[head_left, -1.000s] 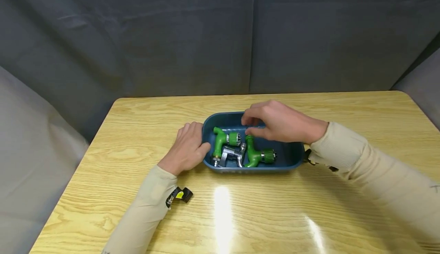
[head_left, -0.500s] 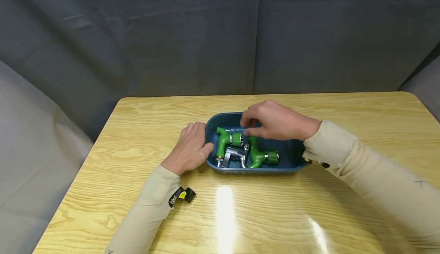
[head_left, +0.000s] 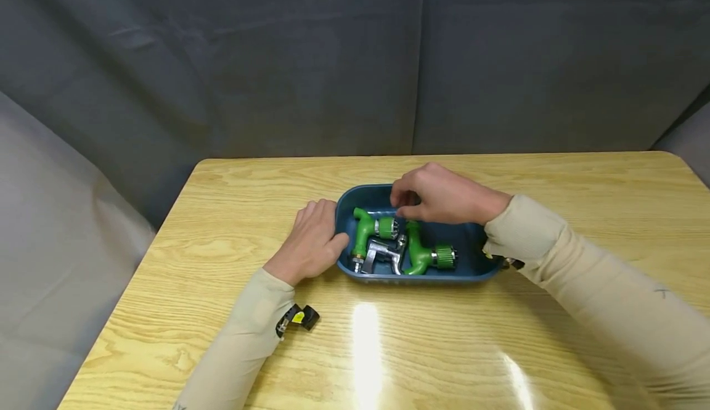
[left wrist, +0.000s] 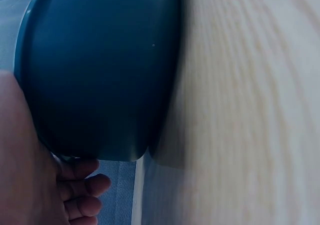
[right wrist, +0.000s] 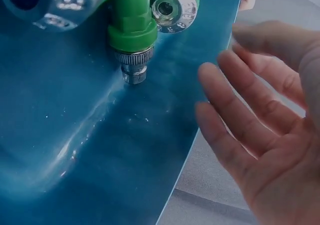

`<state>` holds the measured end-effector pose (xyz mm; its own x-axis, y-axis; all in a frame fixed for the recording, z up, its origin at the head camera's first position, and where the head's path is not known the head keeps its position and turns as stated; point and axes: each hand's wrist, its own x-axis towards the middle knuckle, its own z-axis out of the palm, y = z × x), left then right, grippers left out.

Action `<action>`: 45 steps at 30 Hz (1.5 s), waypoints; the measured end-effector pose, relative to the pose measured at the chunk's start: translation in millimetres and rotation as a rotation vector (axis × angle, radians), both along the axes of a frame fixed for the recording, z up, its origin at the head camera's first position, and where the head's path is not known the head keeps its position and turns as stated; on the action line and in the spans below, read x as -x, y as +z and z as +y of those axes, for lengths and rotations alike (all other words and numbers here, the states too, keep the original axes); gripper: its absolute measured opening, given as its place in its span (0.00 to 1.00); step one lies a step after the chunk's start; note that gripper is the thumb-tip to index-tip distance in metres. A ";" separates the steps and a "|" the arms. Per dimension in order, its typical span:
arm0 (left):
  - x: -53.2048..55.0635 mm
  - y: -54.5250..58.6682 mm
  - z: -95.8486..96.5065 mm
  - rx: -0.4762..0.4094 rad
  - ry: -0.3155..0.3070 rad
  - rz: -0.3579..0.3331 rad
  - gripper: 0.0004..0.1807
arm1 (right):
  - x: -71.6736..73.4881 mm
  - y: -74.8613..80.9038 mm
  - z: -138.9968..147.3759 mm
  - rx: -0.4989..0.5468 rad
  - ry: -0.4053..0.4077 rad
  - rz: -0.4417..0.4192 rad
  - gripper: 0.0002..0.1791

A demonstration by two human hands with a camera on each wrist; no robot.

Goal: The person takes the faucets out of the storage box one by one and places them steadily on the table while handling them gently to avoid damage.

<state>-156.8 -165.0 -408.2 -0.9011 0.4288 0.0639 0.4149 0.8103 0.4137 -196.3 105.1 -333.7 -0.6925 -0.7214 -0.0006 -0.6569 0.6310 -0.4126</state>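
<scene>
A dark blue plastic basin [head_left: 416, 278] stands on the wooden table, its left end in my left hand's [head_left: 310, 243] hold. The thumb lies on the rim there, and the fingers bend at the far left corner in the left wrist view. Inside lie a green tap [head_left: 363, 232] at left, a small chrome tap [head_left: 383, 251] in the middle and a second green tap [head_left: 421, 257] to their right. My right hand [head_left: 444, 197] hovers over the basin's back half, fingers loosely bent, holding nothing. It covers part of the back rim and overlaps the second green tap's upper end.
The light wooden table [head_left: 233, 213] extends around the basin. Dark grey cloth [head_left: 310, 77] hangs behind the table's back edge, and pale cloth [head_left: 50, 243] is at the left. A black wrist camera [head_left: 307, 317] sits at the left cuff.
My right hand has drifted slightly left over the basin, still holding nothing. My left hand stays at the basin's left end. The whole head view has shifted a little.
</scene>
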 end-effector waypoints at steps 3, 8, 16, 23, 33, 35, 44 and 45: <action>-0.1 -0.2 -0.2 0.003 -0.004 0.011 0.21 | 0.9 -1.6 0.0 -0.027 0.005 -0.008 0.05; -0.8 0.8 -1.1 0.000 -0.007 0.007 0.21 | 2.7 -5.2 -1.3 -0.097 0.015 -0.028 0.07; -2.4 2.1 -1.0 0.009 -0.008 0.008 0.21 | 1.5 -9.2 -5.0 -0.197 -0.005 -0.100 0.12; -2.9 2.0 -1.3 0.008 -0.008 0.009 0.21 | -0.8 -10.1 -3.6 -0.260 -0.011 -0.181 0.16; -2.9 2.0 -1.6 0.010 -0.007 0.005 0.21 | -2.9 -8.8 -4.1 -0.312 0.016 -0.231 0.19; -3.1 2.1 -1.3 0.010 -0.007 0.004 0.22 | -3.6 -8.5 -3.9 -0.314 0.017 -0.244 0.20; -3.0 3.2 -0.4 0.014 -0.012 0.009 0.22 | -6.6 -12.8 -3.1 -0.301 0.047 -0.195 0.27; -3.0 3.3 -0.3 0.013 -0.012 0.008 0.22 | -7.0 -13.1 -3.1 -0.302 0.048 -0.191 0.27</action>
